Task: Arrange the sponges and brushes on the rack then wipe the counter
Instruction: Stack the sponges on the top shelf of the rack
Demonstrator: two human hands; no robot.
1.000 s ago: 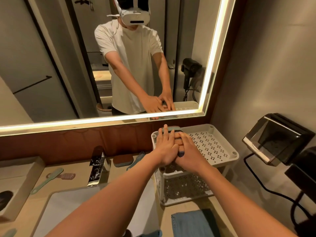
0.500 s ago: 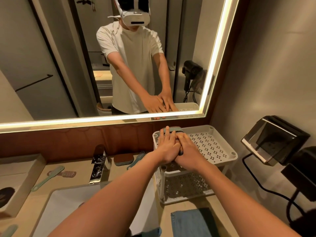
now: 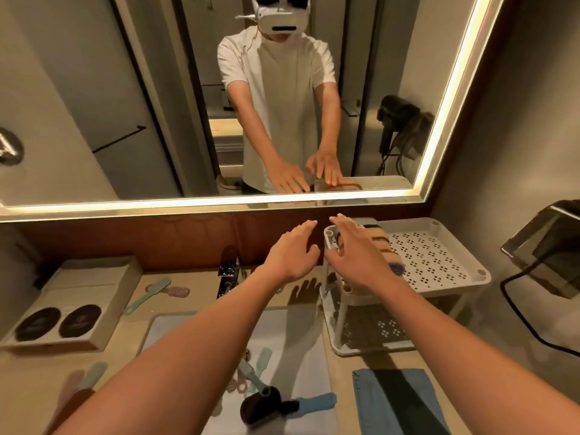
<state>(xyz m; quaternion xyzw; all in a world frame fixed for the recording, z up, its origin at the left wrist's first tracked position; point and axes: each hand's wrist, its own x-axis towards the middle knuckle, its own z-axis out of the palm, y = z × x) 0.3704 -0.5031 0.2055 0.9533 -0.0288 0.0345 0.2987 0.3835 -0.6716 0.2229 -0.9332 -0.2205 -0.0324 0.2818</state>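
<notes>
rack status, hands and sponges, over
Left hand open, clear of rack. Right hand open over its left corner. Sponges lined up on top tier. Brushes not yet racked.

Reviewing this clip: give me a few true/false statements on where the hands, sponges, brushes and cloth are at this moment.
1. The left hand and right hand are both open, gripping nothing. True.
2. The sponges sit on the lower tier of the rack. False: they stand at the top tier's left rear corner.
3. A folded blue cloth lies on the counter in front of the rack. True.
4. Every brush is already on the rack. False: several brushes lie in the sink, and one green-handled brush lies on the counter left of the faucet.
</notes>
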